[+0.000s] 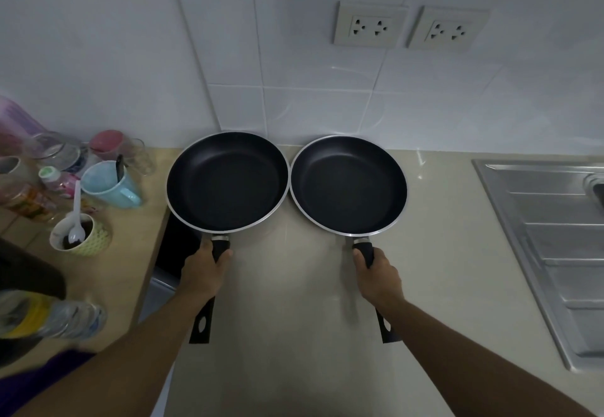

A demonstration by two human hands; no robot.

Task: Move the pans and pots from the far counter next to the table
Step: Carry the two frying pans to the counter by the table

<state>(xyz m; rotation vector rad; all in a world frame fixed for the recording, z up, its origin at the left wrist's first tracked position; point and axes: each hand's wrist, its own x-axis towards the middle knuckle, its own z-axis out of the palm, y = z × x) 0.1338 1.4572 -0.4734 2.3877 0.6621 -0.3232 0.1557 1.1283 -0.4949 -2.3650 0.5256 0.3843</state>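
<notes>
The beige counter (pixel 294 302) carries a steel sink (pixel 549 253) at its right end. Left of the sink, two black non-stick frying pans sit rim to rim against the tiled wall: the left pan (pixel 227 181) overhangs the counter's left edge, the right pan (pixel 348 184) lies nearer the sink. The left hand (pixel 204 274) grips the left pan's handle; the right hand (pixel 379 277) grips the right pan's handle.
</notes>
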